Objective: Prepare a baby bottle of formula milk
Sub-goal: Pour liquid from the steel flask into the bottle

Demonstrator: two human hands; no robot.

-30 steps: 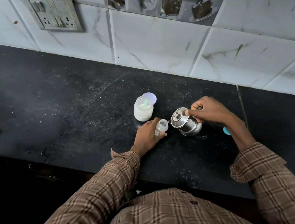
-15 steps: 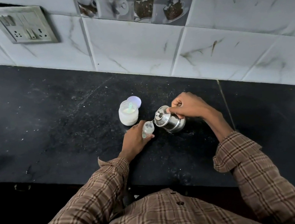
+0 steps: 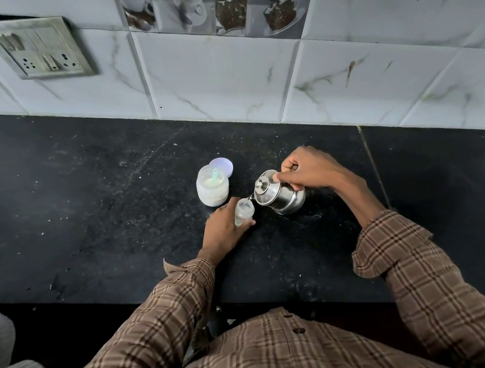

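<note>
Little has shifted since half a second ago: my right hand (image 3: 306, 170) still grips the tilted steel kettle (image 3: 278, 194), its spout at the mouth of the baby bottle (image 3: 243, 211). My left hand (image 3: 226, 228) holds the bottle upright on the black tabletop (image 3: 79, 211), its fingers curled round it and hiding its lower part. Just behind stands the open formula jar (image 3: 213, 188); whether water flows, I cannot tell.

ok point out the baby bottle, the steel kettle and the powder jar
baby bottle (image 3: 244, 208): head view, on its open mouth
steel kettle (image 3: 271, 193): head view, on its shiny side
powder jar (image 3: 213, 192): head view, on its white wall
</note>
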